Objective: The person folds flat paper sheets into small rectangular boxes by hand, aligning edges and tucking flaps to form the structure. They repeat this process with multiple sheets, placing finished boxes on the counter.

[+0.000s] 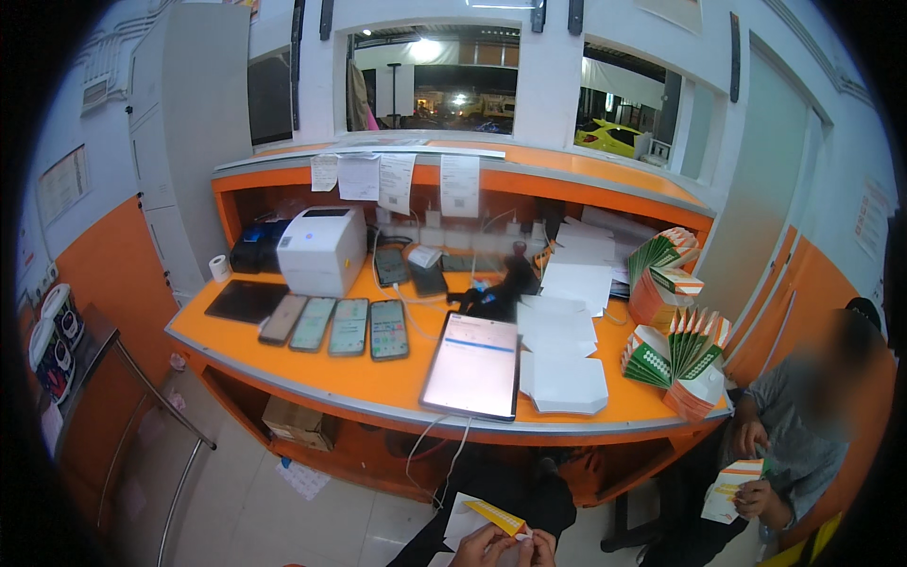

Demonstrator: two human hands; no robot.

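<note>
At the lower edge, above my lap, both my hands pinch a yellow-and-white card carton. My left hand has its fingers closed on the carton's lower left edge. Beside it, my right hand grips the right corner, fingertips pressed together. One yellow panel stands folded up, and a white panel spreads to its left. Parts of both hands are cut off by the picture's edge. On the right, a seated co-worker holds another flat carton, white with orange and green.
An orange counter carries several phones, a lit tablet and a white label printer. White flattened cartons lie right of the tablet. Fanned green-and-orange cartons stand at the right end. Cables hang over the front edge.
</note>
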